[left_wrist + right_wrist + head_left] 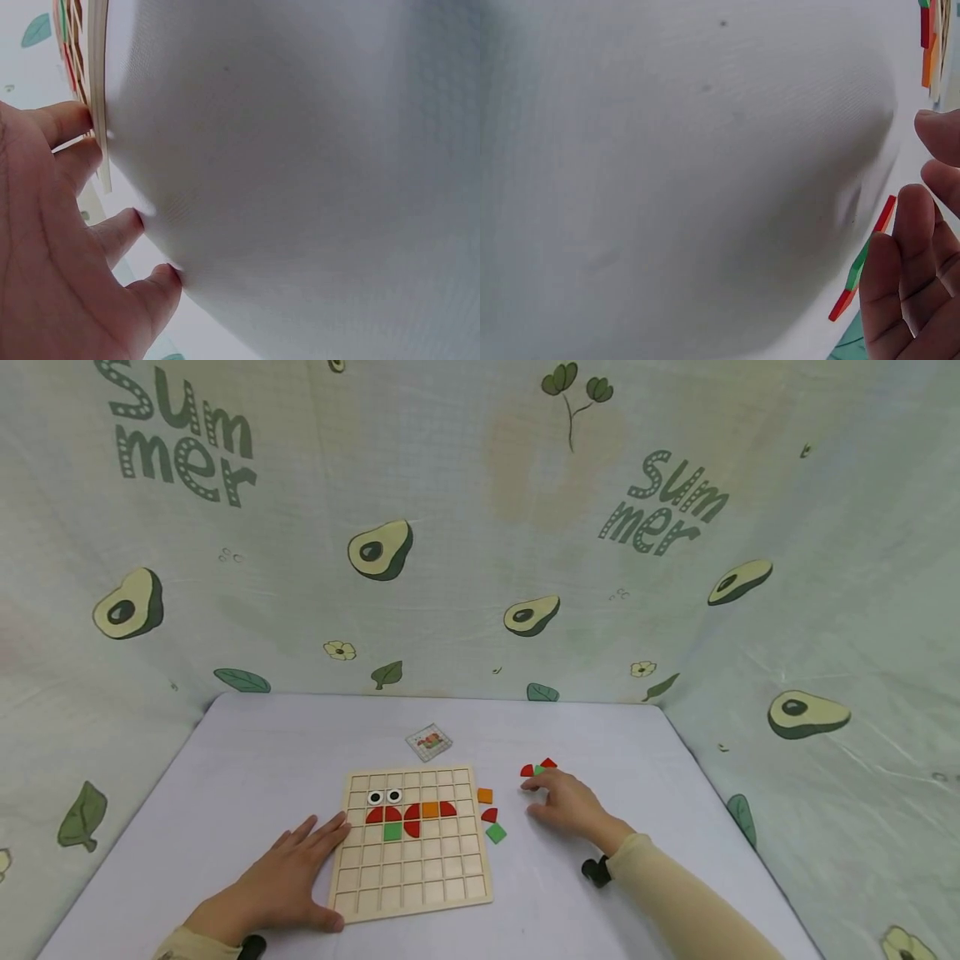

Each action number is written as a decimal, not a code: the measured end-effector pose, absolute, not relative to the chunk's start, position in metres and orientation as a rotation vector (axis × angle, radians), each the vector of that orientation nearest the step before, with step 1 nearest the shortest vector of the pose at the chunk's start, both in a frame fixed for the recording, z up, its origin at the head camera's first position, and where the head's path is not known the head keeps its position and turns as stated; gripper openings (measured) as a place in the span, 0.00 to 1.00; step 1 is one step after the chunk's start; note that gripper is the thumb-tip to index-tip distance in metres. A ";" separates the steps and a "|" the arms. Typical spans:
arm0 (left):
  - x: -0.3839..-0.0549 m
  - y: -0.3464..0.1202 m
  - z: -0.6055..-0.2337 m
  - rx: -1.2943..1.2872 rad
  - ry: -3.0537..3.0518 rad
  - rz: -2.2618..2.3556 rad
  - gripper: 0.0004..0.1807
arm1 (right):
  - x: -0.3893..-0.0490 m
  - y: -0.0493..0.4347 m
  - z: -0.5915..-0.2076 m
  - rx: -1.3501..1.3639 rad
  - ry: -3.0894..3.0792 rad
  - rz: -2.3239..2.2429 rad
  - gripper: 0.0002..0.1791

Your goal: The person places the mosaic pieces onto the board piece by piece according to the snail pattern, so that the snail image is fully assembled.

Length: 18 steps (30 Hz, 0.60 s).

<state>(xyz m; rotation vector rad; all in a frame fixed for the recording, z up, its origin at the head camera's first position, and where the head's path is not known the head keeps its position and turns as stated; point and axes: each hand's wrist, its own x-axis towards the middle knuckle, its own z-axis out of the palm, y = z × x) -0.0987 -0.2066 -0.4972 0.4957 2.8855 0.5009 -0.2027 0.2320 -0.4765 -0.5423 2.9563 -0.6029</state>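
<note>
Here's the head view, high and well back, facing forward and down over the left hand (288,872) and right hand (567,806), out past the fingers (330,839) to the printed cloth (450,593). Left wrist: tight in, low over the tabletop (300,165), looking along the fingers to the board (96,67) at their tips, shared with the head. Right wrist: equally close, sharing the coloured pieces (857,264) beside the fingers with the head.

On the pale worktop (255,752) I see a gridded board (412,871) touching the left grip (283,881), coloured pieces (486,796) near the right grip (568,806), a card (430,742) beyond both.
</note>
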 end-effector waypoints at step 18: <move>-0.097 -0.206 -0.496 0.501 2.879 0.515 0.70 | -0.226 0.197 -0.473 -0.758 2.838 -0.691 0.17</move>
